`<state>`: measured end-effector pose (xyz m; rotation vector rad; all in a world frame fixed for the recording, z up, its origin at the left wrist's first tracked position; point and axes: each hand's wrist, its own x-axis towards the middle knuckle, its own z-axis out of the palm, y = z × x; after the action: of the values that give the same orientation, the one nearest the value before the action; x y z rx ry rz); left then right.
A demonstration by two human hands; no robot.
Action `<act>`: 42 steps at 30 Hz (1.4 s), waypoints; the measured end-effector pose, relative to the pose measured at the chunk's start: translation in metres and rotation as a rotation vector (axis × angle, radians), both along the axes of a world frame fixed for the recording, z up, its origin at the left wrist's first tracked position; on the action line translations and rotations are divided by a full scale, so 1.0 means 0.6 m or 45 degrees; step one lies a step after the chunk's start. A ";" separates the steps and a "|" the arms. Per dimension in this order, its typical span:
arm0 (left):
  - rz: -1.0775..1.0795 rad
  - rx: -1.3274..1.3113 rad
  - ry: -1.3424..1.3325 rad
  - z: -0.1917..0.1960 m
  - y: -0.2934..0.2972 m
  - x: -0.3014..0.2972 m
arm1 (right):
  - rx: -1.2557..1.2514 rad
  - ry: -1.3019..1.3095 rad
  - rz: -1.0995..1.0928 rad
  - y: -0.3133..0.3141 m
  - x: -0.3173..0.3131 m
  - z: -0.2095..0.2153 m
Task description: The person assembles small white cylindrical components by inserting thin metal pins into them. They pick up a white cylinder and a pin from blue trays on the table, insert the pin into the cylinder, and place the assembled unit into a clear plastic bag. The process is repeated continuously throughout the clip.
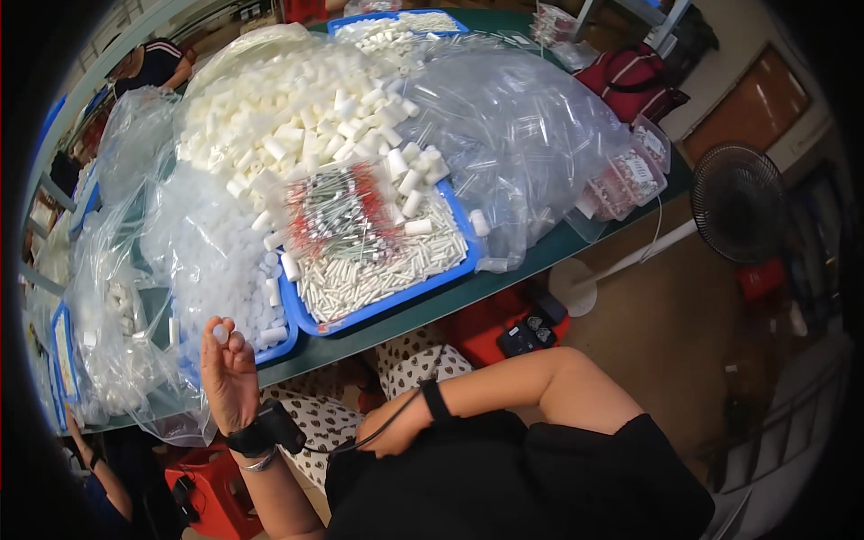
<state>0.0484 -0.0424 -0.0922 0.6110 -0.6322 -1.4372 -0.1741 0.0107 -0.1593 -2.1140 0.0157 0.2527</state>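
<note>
My left hand [230,378] is raised at the front edge of the table, palm up, its fingers curled round a small translucent white cap [220,334]. Just beyond it lies a heap of similar translucent caps [225,279] in a blue tray, partly under clear plastic. My right hand [394,434] rests low against my lap, its fingers hidden. In front of me a blue tray [396,298] holds many short white rods [360,286]. On these rods sits a clear container of thin sticks [337,211] with red and white ends.
Behind the trays spreads a large pile of white cylinders [297,126] in an opened plastic bag. A clear bag of tubes [522,126] covers the table's right side. A standing fan [738,202] is at the right; red stools [211,490] stand below. Other people sit at the left.
</note>
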 end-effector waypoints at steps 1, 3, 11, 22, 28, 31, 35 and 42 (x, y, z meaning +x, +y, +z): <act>-0.001 0.011 0.024 0.002 0.001 0.001 | -0.026 -0.085 -0.063 0.006 -0.005 0.037; -0.022 0.031 0.088 0.004 -0.006 -0.008 | 0.099 -0.097 -0.129 0.010 -0.017 0.078; 0.074 -0.082 -0.013 0.015 -0.036 0.024 | 0.573 -0.343 0.044 -0.035 -0.026 0.159; -0.197 0.189 -0.142 0.013 0.022 -0.065 | -0.243 -0.322 -1.284 -0.156 -0.104 0.200; -0.441 0.366 0.055 -0.026 0.039 -0.117 | -0.787 -0.417 -1.625 -0.247 -0.125 0.180; -0.471 0.342 0.019 -0.024 0.030 -0.122 | -1.114 -0.441 -1.501 -0.285 -0.115 0.170; -0.423 0.335 0.052 -0.021 0.022 -0.116 | -1.382 -0.301 -1.371 -0.309 -0.103 0.156; -0.392 0.368 0.104 -0.024 0.018 -0.110 | -1.189 -0.511 -1.393 -0.308 -0.108 0.168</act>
<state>-0.0176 -0.0313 -0.1065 0.6965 -0.4702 -1.8528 -0.2387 -0.1738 -0.0586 -2.6326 1.2025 -0.9995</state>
